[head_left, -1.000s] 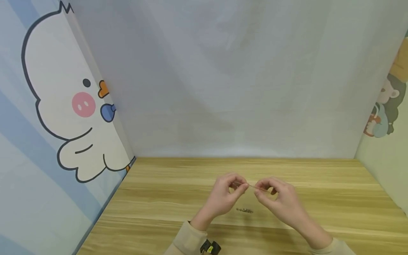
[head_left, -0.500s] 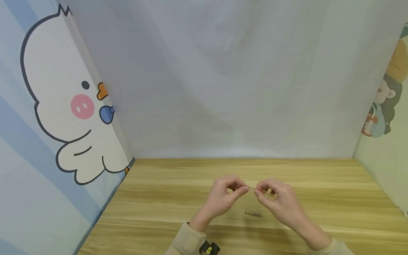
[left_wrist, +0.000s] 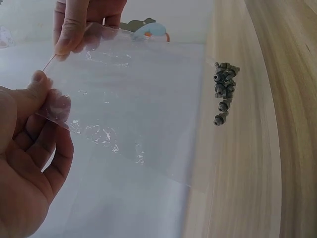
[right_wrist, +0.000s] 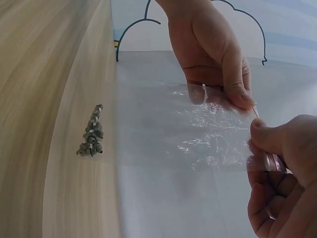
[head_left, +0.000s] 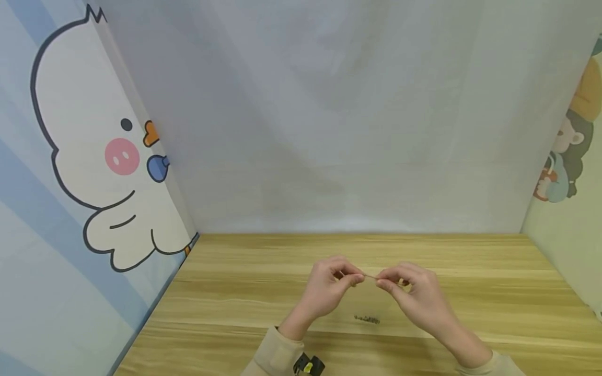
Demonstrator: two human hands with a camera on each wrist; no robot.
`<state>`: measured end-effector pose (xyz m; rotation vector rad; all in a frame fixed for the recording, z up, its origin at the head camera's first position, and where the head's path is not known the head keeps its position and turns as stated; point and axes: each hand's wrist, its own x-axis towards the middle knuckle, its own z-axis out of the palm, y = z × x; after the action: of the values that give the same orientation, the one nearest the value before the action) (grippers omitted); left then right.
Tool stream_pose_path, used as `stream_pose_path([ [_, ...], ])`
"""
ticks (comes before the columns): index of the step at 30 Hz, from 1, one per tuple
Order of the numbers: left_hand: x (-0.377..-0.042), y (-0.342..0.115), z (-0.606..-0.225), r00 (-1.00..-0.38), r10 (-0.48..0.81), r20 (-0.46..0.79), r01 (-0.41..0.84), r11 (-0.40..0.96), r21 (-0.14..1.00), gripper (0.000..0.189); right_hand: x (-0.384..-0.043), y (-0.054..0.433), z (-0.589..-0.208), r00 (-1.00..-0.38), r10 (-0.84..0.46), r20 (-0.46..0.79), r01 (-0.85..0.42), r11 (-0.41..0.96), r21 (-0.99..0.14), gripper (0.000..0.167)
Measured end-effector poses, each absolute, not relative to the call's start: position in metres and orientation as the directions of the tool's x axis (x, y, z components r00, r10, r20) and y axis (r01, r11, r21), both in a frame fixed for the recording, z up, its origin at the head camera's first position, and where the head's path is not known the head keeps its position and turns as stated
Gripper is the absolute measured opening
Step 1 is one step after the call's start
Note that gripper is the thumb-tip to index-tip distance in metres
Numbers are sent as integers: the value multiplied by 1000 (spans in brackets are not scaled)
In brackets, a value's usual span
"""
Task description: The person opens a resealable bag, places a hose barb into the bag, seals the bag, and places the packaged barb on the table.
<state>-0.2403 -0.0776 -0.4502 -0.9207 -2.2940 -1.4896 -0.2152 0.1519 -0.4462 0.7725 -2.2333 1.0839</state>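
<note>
A clear zip-lock bag (left_wrist: 148, 109) with a red seal line hangs between my hands. Several small dark metal fittings (head_left: 367, 319) lie bunched along its bottom, shown more clearly as a cluster of fittings (left_wrist: 224, 87) in the left wrist view. My left hand (head_left: 324, 290) pinches the seal edge between thumb and fingers. On the other side, my right hand (head_left: 418, 292) pinches the same edge a short way off, a bit of red line showing between the thumbs. Some curled fingers sit behind the film, seen through it in the right wrist view.
Below the hands is a wood-grain table (head_left: 235, 297). A pale grey sheet (head_left: 352, 130) stands along its back edge, and walls with cartoon prints flank it. A black device with a yellow mark (head_left: 309, 365) sits at the left cuff.
The bag's bottom with the fittings swung right, then partly back left. Both hands keep pinching the seal edge, the left fingers shifting slightly left since half a second ago.
</note>
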Motion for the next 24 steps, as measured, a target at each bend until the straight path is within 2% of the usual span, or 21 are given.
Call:
stream_pose_path([
  [7, -240, -79, -449, -759, 380, 528, 636, 261, 726, 7, -217, 155, -447, -725, -295, 622, -672, 500, -547, 18],
  [12, -240, -79, -448, -754, 421, 504, 630, 249, 735, 7, -217, 157, -448, -693, -315, 648, -706, 475, -525, 15],
  [14, -240, -80, -447, -762, 424, 490, 619, 253, 744, 8, -217, 159, -448, -681, -316, 660, -718, 461, -521, 17],
  [19, -239, -83, -444, -805, 399, 439, 558, 260, 788, 9, -216, 166, -447, -708, -310, 635, -697, 453, -556, 22],
  [24, -238, -87, -445, -830, 401, 387, 503, 237, 831, 11, -214, 173, -447, -733, -341, 588, -676, 457, -578, 17],
])
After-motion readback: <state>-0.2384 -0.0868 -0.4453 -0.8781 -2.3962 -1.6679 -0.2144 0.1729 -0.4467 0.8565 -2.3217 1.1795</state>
